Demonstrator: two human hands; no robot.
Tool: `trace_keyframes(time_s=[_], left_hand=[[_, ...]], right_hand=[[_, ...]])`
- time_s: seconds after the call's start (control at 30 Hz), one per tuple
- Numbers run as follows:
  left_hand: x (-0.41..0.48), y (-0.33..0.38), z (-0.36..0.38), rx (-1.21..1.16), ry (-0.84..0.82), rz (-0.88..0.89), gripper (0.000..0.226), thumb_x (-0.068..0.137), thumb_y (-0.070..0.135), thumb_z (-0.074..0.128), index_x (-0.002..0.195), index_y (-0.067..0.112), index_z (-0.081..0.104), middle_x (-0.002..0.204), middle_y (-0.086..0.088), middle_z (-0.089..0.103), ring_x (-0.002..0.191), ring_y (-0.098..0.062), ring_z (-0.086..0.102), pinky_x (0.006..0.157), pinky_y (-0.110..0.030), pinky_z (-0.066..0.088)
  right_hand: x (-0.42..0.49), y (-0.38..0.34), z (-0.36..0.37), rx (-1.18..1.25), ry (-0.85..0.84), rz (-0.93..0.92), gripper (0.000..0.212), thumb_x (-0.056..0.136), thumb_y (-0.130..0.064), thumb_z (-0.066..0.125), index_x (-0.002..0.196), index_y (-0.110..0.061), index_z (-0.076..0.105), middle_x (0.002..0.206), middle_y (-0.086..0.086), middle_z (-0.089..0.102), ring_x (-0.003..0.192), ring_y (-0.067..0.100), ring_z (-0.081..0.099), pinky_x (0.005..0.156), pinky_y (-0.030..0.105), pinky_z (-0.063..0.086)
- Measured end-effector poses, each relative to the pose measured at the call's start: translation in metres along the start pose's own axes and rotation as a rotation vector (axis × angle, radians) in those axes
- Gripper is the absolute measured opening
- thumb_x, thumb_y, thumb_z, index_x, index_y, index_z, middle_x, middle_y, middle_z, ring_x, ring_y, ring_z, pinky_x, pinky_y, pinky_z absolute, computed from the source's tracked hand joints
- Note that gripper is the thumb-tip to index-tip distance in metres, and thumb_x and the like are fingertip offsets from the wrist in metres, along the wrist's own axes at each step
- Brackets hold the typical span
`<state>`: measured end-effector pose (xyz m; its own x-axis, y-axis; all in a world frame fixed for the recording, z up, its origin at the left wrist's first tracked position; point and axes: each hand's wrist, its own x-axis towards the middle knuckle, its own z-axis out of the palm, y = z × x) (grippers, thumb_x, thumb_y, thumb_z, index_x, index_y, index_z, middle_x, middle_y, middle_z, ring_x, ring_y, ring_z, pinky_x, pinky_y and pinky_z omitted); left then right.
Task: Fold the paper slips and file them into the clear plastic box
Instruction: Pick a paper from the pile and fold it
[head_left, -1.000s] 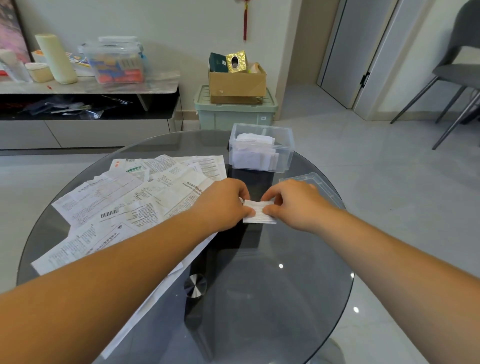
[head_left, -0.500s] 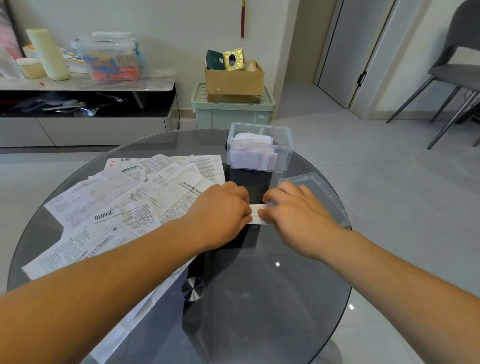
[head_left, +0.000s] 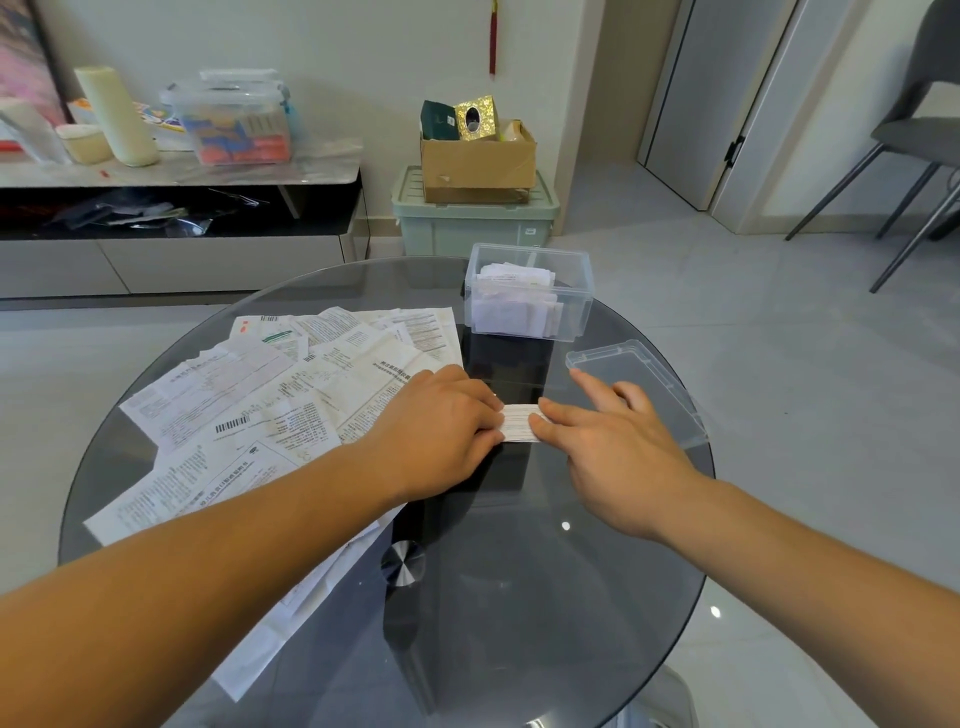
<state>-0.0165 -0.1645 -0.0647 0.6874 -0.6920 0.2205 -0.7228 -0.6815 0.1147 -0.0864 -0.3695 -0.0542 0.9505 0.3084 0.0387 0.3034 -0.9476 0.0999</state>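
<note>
Left hand (head_left: 441, 431) hides one end of the small white paper slip (head_left: 519, 423), grip unclear; right hand (head_left: 618, 457) presses it, fingers straight; best sharpen the crease

Two hands: one left hand (head_left: 441, 431), one right hand (head_left: 608, 441). One folded slip (head_left: 519, 422) between them. One clear plastic box (head_left: 576, 312), one loose lid (head_left: 639, 374), one round glass desk (head_left: 519, 597). Unfolded slips (head_left: 260, 405) in one overlapping heap, too layered to count; likewise the folded ones inside the box. Beyond, one cardboard box (head_left: 478, 161), one green bin (head_left: 467, 228), one grey chair (head_left: 919, 135).
</note>
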Motion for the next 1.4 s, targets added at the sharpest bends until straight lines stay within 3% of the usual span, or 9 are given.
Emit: trace_keyframes(time_s=[0.17, 0.3, 0.43, 0.6, 0.93, 1.13, 1.4], left_hand=[[-0.004, 0.003, 0.003, -0.047, 0.042, -0.067, 0.030, 0.098, 0.042, 0.057, 0.121, 0.031, 0.072, 0.129, 0.014, 0.066, 0.116, -0.012, 0.055, 0.097, -0.034, 0.046], [-0.004, 0.005, -0.001, -0.162, 0.015, -0.116, 0.034, 0.093, 0.044, 0.063, 0.124, 0.029, 0.070, 0.130, 0.013, 0.065, 0.117, -0.011, 0.054, 0.101, -0.031, 0.045], [-0.008, 0.009, -0.005, -0.246, 0.073, -0.126, 0.041, 0.086, 0.042, 0.074, 0.124, 0.026, 0.067, 0.133, 0.010, 0.060, 0.123, -0.011, 0.050, 0.102, -0.020, 0.034], [-0.013, 0.008, -0.010, -0.295, 0.107, -0.191, 0.045, 0.080, 0.043, 0.079, 0.119, 0.029, 0.063, 0.133, 0.011, 0.053, 0.126, -0.010, 0.042, 0.104, -0.022, 0.033], [-0.017, 0.012, -0.017, -0.362, 0.079, -0.285, 0.058, 0.075, 0.046, 0.083, 0.120, 0.026, 0.052, 0.122, 0.009, 0.055, 0.112, -0.011, 0.049, 0.096, -0.030, 0.045], [-0.013, 0.014, -0.013, -0.294, 0.068, -0.279, 0.050, 0.078, 0.046, 0.080, 0.113, 0.026, 0.050, 0.108, 0.009, 0.060, 0.098, -0.012, 0.055, 0.087, -0.033, 0.051], [-0.011, 0.016, -0.008, -0.320, 0.029, -0.240, 0.036, 0.082, 0.044, 0.076, 0.102, 0.027, 0.051, 0.093, 0.012, 0.062, 0.084, -0.006, 0.056, 0.075, -0.029, 0.052]], right_hand=[[-0.002, -0.001, -0.001, 0.041, -0.033, 0.032, 0.055, 0.101, -0.014, 0.036, 0.151, -0.037, 0.033, 0.164, -0.011, 0.024, 0.154, 0.028, 0.002, 0.116, 0.044, 0.009], [-0.003, 0.001, 0.002, 0.164, 0.027, 0.046, 0.052, 0.099, -0.018, 0.039, 0.147, -0.038, 0.042, 0.158, -0.015, 0.032, 0.147, 0.018, 0.017, 0.109, 0.037, 0.012], [0.001, 0.006, 0.004, 0.236, 0.112, 0.053, 0.048, 0.095, -0.020, 0.047, 0.141, -0.033, 0.051, 0.153, -0.012, 0.039, 0.140, 0.014, 0.029, 0.103, 0.034, 0.017], [0.006, 0.008, 0.002, 0.289, 0.179, 0.055, 0.049, 0.092, -0.029, 0.058, 0.141, -0.028, 0.051, 0.146, -0.010, 0.045, 0.135, 0.014, 0.036, 0.097, 0.028, 0.017], [0.016, 0.003, 0.001, 0.315, 0.179, 0.058, 0.051, 0.087, -0.037, 0.070, 0.134, -0.027, 0.055, 0.128, -0.008, 0.050, 0.121, 0.016, 0.048, 0.102, 0.039, 0.035], [0.019, 0.000, 0.006, 0.264, 0.164, 0.125, 0.046, 0.090, -0.048, 0.064, 0.132, -0.028, 0.058, 0.113, -0.007, 0.050, 0.112, 0.018, 0.050, 0.098, 0.037, 0.033], [0.024, 0.002, 0.007, 0.302, 0.113, 0.064, 0.040, 0.095, -0.040, 0.060, 0.134, -0.029, 0.060, 0.133, -0.011, 0.054, 0.124, 0.018, 0.046, 0.104, 0.039, 0.034]])
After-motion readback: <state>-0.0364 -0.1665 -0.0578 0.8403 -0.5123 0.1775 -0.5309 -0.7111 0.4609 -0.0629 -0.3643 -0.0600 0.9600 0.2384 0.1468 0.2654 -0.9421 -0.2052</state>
